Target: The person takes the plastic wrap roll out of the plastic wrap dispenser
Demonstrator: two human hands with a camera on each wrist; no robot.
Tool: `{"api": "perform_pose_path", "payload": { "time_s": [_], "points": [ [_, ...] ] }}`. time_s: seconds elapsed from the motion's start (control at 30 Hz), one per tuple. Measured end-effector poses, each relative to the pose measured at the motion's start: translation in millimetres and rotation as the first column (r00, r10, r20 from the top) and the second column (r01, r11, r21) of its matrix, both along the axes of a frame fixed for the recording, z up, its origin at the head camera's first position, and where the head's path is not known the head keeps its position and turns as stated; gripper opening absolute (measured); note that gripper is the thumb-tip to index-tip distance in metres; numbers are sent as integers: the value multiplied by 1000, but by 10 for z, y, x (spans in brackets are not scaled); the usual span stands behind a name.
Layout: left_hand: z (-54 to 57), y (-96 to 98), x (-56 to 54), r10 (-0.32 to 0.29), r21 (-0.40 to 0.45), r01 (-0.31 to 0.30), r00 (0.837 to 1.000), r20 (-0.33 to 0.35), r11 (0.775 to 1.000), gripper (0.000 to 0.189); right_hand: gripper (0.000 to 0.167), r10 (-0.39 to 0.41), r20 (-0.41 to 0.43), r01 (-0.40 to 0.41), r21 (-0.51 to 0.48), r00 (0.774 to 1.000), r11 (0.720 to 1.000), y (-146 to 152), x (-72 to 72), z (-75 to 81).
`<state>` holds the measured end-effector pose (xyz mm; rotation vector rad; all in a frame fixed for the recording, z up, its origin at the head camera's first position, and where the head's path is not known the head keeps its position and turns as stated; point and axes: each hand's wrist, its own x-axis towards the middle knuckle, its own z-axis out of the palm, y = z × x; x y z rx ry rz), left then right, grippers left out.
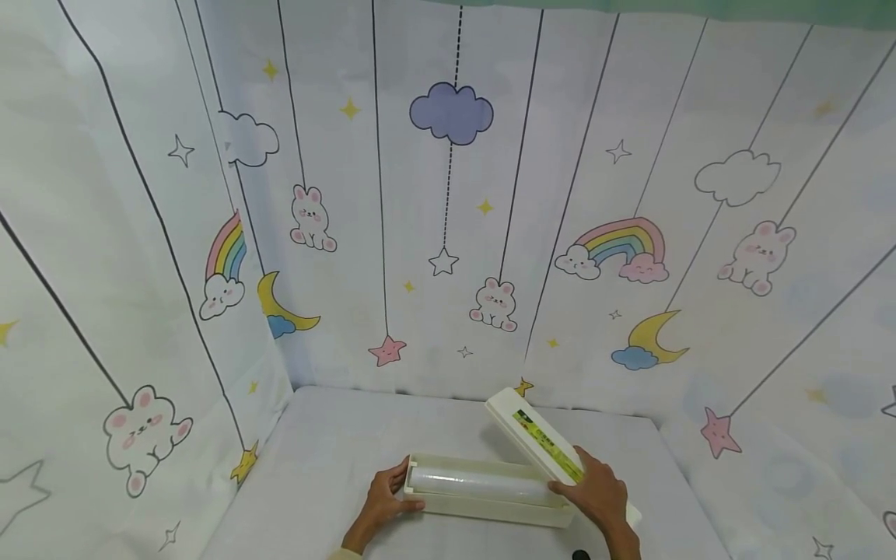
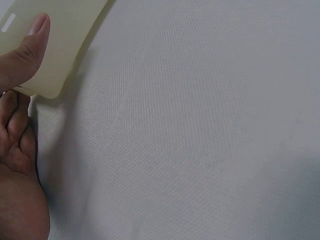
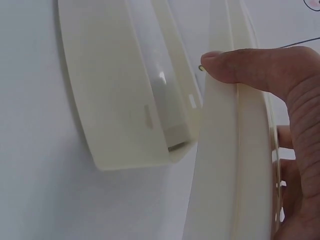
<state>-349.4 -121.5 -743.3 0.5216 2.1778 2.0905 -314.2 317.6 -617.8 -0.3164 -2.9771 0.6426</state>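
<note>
A long cream plastic wrap dispenser box (image 1: 490, 509) lies on the white surface with its top uncovered. Inside it sits a clear, shiny roll of plastic wrap (image 1: 476, 484). At the box's left end, my left hand (image 1: 381, 499) grips it, the thumb on the front wall (image 2: 37, 55) and the fingers at the end. My right hand (image 1: 600, 491) holds the box's cream lid (image 1: 502, 406), which slants over the right end and bears a green and yellow label (image 1: 542, 439). In the right wrist view the thumb presses one face of the lid (image 3: 215, 150), with fingers behind it.
A small black object (image 1: 581, 555) shows at the bottom edge, near my right wrist. White cloth walls (image 1: 434, 187) printed with clouds, rabbits and stars stand behind and at both sides of the white tabletop (image 1: 329, 435).
</note>
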Motion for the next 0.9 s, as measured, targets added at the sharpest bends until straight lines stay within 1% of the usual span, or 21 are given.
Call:
{"api": "perform_pose_path", "payload": {
  "time_s": [0.07,0.2,0.27,0.3,0.4,0.5,0.53,0.63,0.8,0.9],
  "points": [
    [-6,-4,2,-2,4,2,1000,8,1000,107,106,-5,-2,5,-2,1000,1000,10,8,-2],
    [-7,-7,4,-6,3,6,1000,4,1000,107,106,-10,-1,10,0,1000,1000,22,17,-4],
    [-4,-8,1,0,-7,0,1000,-13,1000,106,107,-11,-3,11,3,1000,1000,24,19,1],
    [-4,-10,-4,0,-20,-1,999,-41,1000,105,107,-11,-5,11,4,1000,1000,25,16,2],
    [-10,-12,-14,16,-37,-18,998,-53,999,105,107,-10,-12,10,10,1000,1000,28,19,9],
    [-20,-13,-23,22,-38,-24,999,-39,999,106,107,-15,-8,15,13,1000,1000,30,27,9],
    [-23,-12,-23,26,-27,-27,1000,-13,999,107,107,-16,-7,16,13,1000,1000,31,32,9],
    [-29,-10,-24,24,-19,-23,1000,2,1000,108,107,-20,-7,20,8,1000,1000,31,45,21],
    [-35,-4,-21,32,-21,-32,999,3,999,108,108,-16,-11,16,9,1000,1000,47,58,39],
    [-13,5,-10,42,-29,-42,999,-6,999,107,108,-13,-13,13,14,1000,1000,67,66,43]
  ]
}}
